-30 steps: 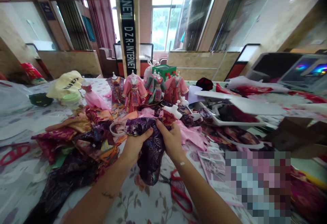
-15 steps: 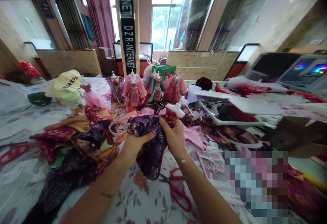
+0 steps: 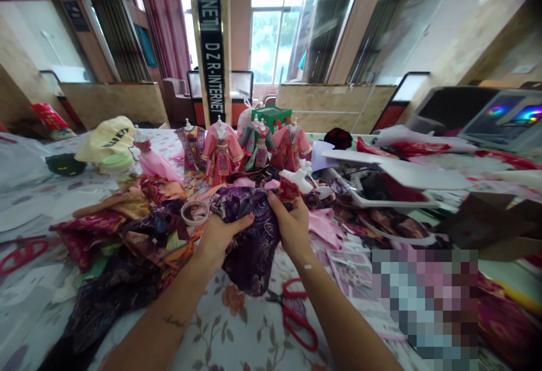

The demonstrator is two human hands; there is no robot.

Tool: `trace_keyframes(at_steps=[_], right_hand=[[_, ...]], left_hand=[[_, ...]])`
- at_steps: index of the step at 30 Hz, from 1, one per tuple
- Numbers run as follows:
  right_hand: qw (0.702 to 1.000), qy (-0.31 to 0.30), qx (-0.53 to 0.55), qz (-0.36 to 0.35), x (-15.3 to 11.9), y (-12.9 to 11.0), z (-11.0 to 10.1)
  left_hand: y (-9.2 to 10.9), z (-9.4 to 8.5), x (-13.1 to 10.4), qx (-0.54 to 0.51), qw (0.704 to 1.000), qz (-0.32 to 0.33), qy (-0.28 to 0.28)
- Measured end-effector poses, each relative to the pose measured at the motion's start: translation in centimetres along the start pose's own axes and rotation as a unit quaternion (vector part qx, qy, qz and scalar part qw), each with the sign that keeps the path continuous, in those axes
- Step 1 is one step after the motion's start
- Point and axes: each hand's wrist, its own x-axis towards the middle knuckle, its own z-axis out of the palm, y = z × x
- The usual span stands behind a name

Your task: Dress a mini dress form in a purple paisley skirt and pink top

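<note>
A: Position of the dark purple cloth [image 3: 254, 252] relative to your fingers?

B: Directly between your left hand [image 3: 214, 241] and right hand [image 3: 293, 228], touching both. Its upper part spreads left to right; the long axis of the loose part runs from your thumbs down to the near side, slightly right. Neither hand is clearly nearer.

A: State of your fingers?

B: Left: thumb flat on the cloth, pinching its left side; the other fingers are hidden beneath. Right: thumb and bent fingers pinching the upper right edge. Whether the right ones also hold the red-gold cloth [image 3: 289, 190] beside them, cannot tell.

A: Materials, shapes?

B: Purple cloth: soft, slight sheen, pale curling pattern, rounded near end. Just right of that end, red-handled scissors [image 3: 300, 320] lie on the bench [image 3: 212, 354], whose cover is printed with flowers. Left of the cloth, a pale, smooth ring [image 3: 195, 213]. Beyond your right hand, a glossy white dress form [image 3: 300, 180], tilted. Farther off, a small pink robe [image 3: 221, 151] stands upright, with wide sleeves and a patterned front panel.
</note>
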Motion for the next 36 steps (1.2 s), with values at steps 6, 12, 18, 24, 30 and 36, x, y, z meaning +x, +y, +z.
trace_keyframes(at_steps=[6,12,18,24,30,36], right_hand=[[0.999,0.003,0.039,0.013,0.5,0.4,-0.4],[0.997,-0.001,0.068,0.046,0.6,0.3,-0.4],[0.997,0.009,0.056,0.049,0.8,0.3,-0.5],[0.999,0.03,0.014,0.008,0.9,0.7,-0.9],[0.998,0.045,0.04,0.024,1.5,0.7,-1.3],[0.991,0.085,0.097,0.037,2.6,0.0,-2.1]], left_hand=[[1.0,-0.5,0.0,0.002,0.997,-0.034,-0.065],[1.2,0.0,0.0,0.0,0.997,-0.047,-0.057],[1.3,0.2,-0.1,-0.001,0.997,-0.056,-0.056],[1.2,0.2,-0.1,0.001,0.997,-0.034,-0.067],[1.4,-1.4,0.5,0.036,0.987,-0.093,-0.13],[1.0,-2.8,1.7,0.091,0.98,-0.095,-0.148]])
